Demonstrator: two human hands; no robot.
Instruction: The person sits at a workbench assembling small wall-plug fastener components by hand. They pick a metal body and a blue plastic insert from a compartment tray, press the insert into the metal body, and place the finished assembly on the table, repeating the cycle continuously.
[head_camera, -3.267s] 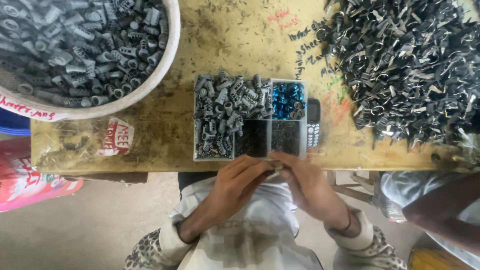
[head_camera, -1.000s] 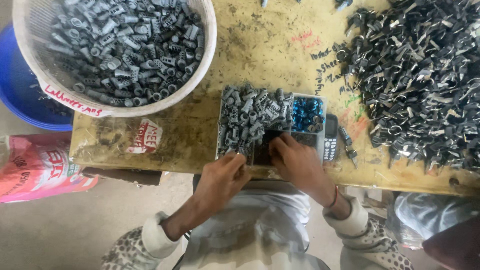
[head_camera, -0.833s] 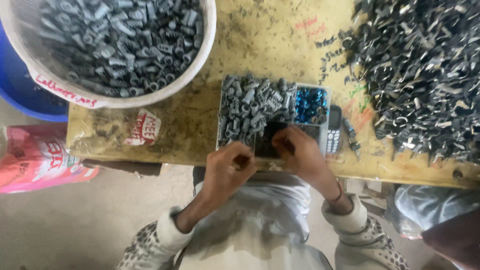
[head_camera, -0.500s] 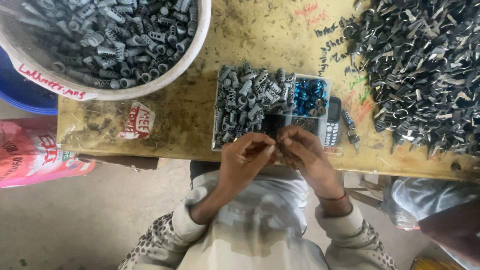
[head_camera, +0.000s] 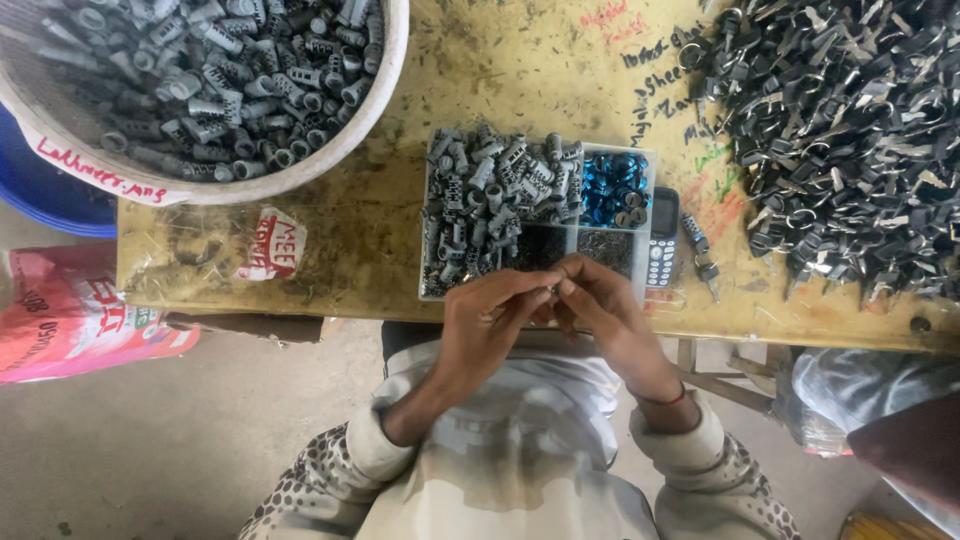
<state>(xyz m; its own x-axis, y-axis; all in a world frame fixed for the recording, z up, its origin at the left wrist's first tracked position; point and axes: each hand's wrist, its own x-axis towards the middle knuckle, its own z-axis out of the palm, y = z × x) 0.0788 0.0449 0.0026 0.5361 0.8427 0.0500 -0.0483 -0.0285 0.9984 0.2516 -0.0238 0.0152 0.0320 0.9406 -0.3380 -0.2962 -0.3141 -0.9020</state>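
My left hand (head_camera: 487, 322) and my right hand (head_camera: 600, 307) meet fingertip to fingertip just below the front edge of a divided white tray (head_camera: 432, 215). Between the fingers they pinch a small grey part (head_camera: 553, 289), mostly hidden. The tray holds several grey ribbed plastic pieces (head_camera: 490, 195) on its left, shiny blue caps (head_camera: 612, 187) at the top right, and tiny dark parts (head_camera: 606, 247) in the lower compartments.
A big white tub (head_camera: 385, 75) full of grey pieces sits at the back left over a blue basin (head_camera: 50, 195). A heap of dark metal parts (head_camera: 850, 130) covers the right of the yellow table (head_camera: 340, 250). A keypad phone (head_camera: 662, 238) lies beside the tray. A pink bag (head_camera: 60, 320) lies on the floor.
My right hand has drawn back from the tray's lower compartments. Both hands have come together at the table's front edge, pinching a small part between them.
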